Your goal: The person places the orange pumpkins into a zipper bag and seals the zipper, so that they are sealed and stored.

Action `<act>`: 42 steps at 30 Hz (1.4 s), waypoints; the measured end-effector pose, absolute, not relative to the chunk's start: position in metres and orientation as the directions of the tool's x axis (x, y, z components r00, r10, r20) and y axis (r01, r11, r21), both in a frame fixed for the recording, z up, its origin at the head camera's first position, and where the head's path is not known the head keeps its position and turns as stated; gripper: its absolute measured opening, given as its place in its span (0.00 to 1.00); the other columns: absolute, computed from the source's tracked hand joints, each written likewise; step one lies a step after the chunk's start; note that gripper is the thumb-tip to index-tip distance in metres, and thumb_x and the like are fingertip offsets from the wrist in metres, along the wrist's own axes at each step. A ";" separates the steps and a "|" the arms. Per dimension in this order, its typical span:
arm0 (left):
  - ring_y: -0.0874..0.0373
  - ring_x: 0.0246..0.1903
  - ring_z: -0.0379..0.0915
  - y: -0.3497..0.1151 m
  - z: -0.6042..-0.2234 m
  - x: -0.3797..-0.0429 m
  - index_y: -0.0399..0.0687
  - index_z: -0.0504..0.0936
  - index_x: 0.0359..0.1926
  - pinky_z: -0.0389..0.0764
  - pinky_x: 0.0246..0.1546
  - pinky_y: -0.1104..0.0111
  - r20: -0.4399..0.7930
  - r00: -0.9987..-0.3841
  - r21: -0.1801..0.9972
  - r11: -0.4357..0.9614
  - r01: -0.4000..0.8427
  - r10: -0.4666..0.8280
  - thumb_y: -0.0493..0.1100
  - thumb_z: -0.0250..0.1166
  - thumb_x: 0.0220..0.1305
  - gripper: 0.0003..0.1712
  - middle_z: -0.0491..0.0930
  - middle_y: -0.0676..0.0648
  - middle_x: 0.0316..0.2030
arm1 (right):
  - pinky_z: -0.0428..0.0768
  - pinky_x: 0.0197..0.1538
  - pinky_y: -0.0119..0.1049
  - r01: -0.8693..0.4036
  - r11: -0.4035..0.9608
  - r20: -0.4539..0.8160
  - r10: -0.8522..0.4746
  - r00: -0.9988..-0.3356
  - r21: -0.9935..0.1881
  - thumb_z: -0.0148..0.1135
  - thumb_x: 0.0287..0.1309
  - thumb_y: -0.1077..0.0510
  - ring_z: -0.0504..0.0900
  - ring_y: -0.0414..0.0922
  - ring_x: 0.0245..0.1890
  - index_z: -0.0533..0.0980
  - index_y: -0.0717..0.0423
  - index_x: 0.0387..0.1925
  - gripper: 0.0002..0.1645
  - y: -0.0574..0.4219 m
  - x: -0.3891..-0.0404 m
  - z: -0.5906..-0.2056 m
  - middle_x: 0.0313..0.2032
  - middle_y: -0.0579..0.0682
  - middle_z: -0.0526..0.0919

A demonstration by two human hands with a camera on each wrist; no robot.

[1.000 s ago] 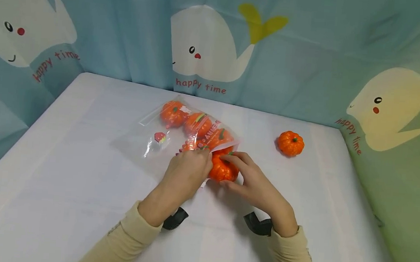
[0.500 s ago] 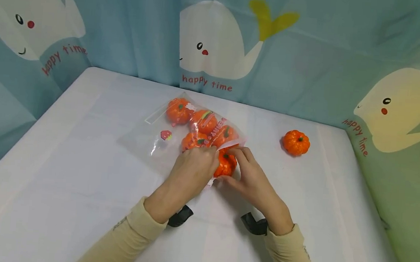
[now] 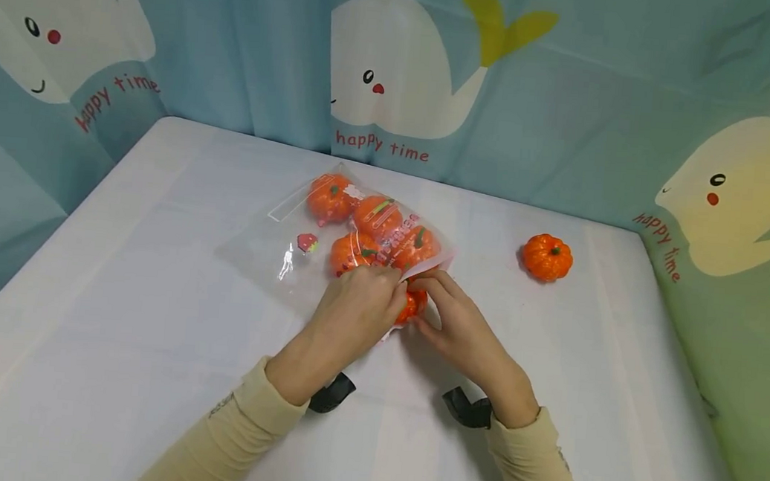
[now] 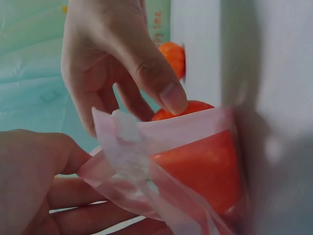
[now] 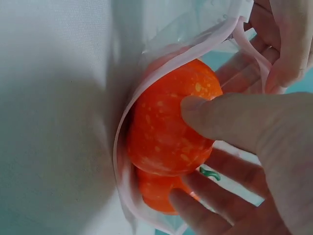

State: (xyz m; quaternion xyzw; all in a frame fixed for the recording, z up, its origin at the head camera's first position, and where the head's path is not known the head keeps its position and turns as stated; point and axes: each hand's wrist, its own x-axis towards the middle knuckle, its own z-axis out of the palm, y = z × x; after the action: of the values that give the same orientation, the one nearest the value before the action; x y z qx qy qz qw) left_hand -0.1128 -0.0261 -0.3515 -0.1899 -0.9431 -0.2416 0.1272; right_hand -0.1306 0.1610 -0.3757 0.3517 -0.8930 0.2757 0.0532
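A clear zip bag [image 3: 270,251] with pink print and a pink-edged mouth lies on the table, holding several small orange toy pumpkins [image 3: 331,198]. My left hand [image 3: 356,305] pinches the upper edge of its mouth between thumb and fingers, as the left wrist view shows. At that mouth, my right hand [image 3: 462,328] holds another toy pumpkin [image 5: 171,122], thumb on its near side and fingers around the far side. Most of this pumpkin sits within the pink rim [image 5: 120,132], against a second pumpkin [image 5: 159,193]. In the head view my left hand partly hides it.
One more toy pumpkin [image 3: 547,257] stands alone at the back right of the white table [image 3: 152,314]. Blue-green curtains [image 3: 271,54] printed with whales hang along the back and sides. Black straps [image 3: 467,409] show at both wrists.
My right hand has moved the pumpkin leftward, deeper into the bag's mouth, so less of it shows. My left hand keeps its pinch on the bag. The head view has shifted slightly.
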 end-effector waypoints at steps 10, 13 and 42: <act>0.60 0.15 0.66 -0.027 -0.354 -0.111 0.46 0.73 0.19 0.62 0.14 0.75 0.324 -0.889 0.393 0.809 0.437 0.322 0.40 0.59 0.70 0.19 0.66 0.53 0.13 | 0.83 0.49 0.40 -0.626 0.713 0.067 -0.641 -0.764 -0.316 0.74 0.52 0.61 0.81 0.48 0.48 0.74 0.62 0.56 0.30 0.172 -0.105 -0.352 0.56 0.56 0.74; 0.60 0.15 0.68 -0.027 -0.352 -0.112 0.45 0.76 0.22 0.63 0.15 0.75 0.339 -0.879 0.371 0.811 0.452 0.335 0.39 0.60 0.70 0.16 0.68 0.52 0.14 | 0.83 0.50 0.40 -0.655 0.683 0.051 -0.678 -0.733 -0.323 0.73 0.54 0.61 0.82 0.48 0.49 0.72 0.62 0.61 0.33 0.170 -0.103 -0.350 0.60 0.57 0.72; 0.61 0.15 0.66 -0.034 -0.345 -0.116 0.48 0.72 0.20 0.68 0.18 0.72 0.305 -0.901 0.476 0.771 0.423 0.307 0.40 0.55 0.72 0.19 0.68 0.53 0.15 | 0.82 0.54 0.41 -0.676 0.654 0.036 -0.709 -0.704 -0.340 0.70 0.58 0.57 0.82 0.48 0.55 0.66 0.57 0.69 0.39 0.159 -0.106 -0.358 0.72 0.54 0.62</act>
State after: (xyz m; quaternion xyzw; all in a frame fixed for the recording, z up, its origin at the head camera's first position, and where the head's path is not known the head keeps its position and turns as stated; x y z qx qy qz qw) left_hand -0.1155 -0.0338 -0.3446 -0.1952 -0.9351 -0.2764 0.1056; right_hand -0.1062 0.1593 -0.3584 0.3813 -0.9080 0.1662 -0.0500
